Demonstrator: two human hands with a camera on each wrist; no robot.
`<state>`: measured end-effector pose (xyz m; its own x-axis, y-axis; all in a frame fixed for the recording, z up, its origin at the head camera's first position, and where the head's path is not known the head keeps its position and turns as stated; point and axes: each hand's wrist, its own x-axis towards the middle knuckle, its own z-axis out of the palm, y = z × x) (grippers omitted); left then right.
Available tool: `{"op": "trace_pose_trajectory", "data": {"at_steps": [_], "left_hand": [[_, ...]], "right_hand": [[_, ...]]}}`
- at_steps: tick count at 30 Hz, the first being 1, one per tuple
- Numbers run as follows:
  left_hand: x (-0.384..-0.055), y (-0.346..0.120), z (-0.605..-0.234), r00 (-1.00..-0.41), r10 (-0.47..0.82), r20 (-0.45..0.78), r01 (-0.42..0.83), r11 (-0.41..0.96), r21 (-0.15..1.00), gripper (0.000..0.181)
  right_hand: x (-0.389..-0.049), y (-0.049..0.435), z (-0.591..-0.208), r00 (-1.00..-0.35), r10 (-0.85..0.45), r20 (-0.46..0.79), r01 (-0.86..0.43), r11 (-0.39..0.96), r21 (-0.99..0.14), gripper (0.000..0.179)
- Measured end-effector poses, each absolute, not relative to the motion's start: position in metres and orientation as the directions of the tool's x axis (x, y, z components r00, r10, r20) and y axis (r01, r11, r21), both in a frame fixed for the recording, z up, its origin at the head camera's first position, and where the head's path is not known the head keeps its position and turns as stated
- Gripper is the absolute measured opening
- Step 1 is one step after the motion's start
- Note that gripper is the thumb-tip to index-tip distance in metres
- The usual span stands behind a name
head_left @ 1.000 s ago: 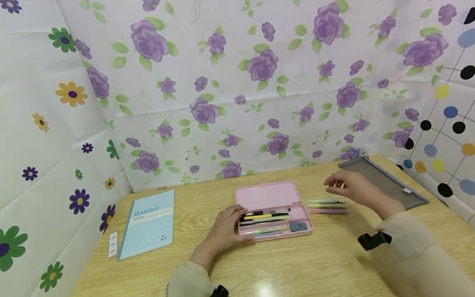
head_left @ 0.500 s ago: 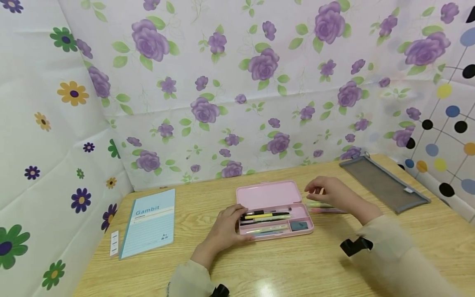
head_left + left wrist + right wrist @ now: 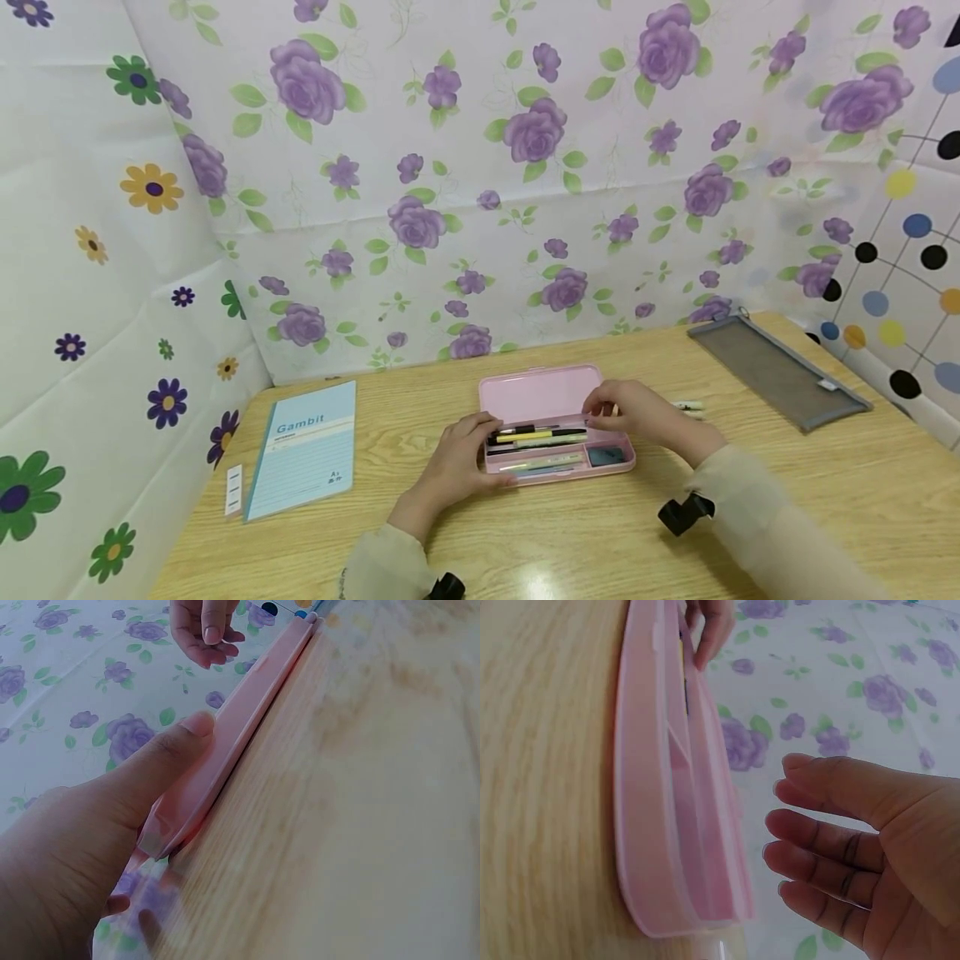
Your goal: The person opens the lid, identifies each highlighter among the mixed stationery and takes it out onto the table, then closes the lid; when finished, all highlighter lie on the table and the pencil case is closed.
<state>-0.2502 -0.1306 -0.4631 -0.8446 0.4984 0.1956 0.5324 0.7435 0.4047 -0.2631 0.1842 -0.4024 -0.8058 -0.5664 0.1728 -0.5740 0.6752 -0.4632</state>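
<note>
An open pink pencil case lies on the table with its lid folded back. My left hand grips its left end; in the left wrist view the thumb presses along the front wall. Inside are several pens, among them a black-and-yellow pen, and a dark blue-grey eraser in the right compartment. My right hand is over the case's right end with loosely bent fingers. From the right wrist, that hand shows nothing between thumb and fingers.
Pale pens lie right of the case, mostly hidden behind the right hand. A grey mesh zip pouch lies at the back right. On the left are a light blue notebook and a small white strip-like item. Floral cloth hangs behind the table.
My right hand has moved left and down, from above the pens near the mesh pouch to the right end of the pencil case. The left hand stays on the case.
</note>
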Motion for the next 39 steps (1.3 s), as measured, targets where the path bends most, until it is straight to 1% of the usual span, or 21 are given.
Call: {"op": "trace_pose_trajectory", "data": {"at_steps": [5, 12, 15, 25, 32, 35, 39], "left_hand": [[-0.25, -0.131, -0.463, -0.844, 0.499, 0.195, 0.533, 0.739, 0.412, 0.087], [-0.249, -0.13, -0.463, -0.851, 0.49, 0.19, 0.522, 0.746, 0.414, 0.087], [-0.249, -0.13, -0.463, -0.851, 0.49, 0.191, 0.522, 0.744, 0.416, 0.087], [-0.25, -0.13, -0.463, -0.854, 0.486, 0.185, 0.515, 0.746, 0.422, 0.088], [-0.249, -0.13, -0.462, -0.852, 0.486, 0.196, 0.52, 0.737, 0.432, 0.089], [-0.249, -0.131, -0.463, -0.841, 0.496, 0.214, 0.538, 0.731, 0.419, 0.088], [-0.249, -0.131, -0.463, -0.832, 0.505, 0.229, 0.553, 0.724, 0.413, 0.088]], "right_hand": [[-0.262, 0.176, -0.407, -0.819, -0.565, 0.098, -0.532, 0.687, -0.494, 0.014], [-0.263, 0.171, -0.414, -0.829, -0.558, 0.024, -0.51, 0.738, -0.441, 0.01], [-0.264, 0.17, -0.416, -0.831, -0.556, -0.001, -0.5, 0.749, -0.434, 0.008], [-0.266, 0.171, -0.417, -0.823, -0.568, -0.008, -0.512, 0.748, -0.421, 0.007], [-0.271, 0.171, -0.416, -0.803, -0.595, -0.042, -0.514, 0.727, -0.456, 0.006], [-0.272, 0.171, -0.416, -0.789, -0.613, -0.039, -0.532, 0.714, -0.456, 0.007], [-0.272, 0.172, -0.417, -0.796, -0.604, -0.046, -0.514, 0.714, -0.475, 0.011]]}}
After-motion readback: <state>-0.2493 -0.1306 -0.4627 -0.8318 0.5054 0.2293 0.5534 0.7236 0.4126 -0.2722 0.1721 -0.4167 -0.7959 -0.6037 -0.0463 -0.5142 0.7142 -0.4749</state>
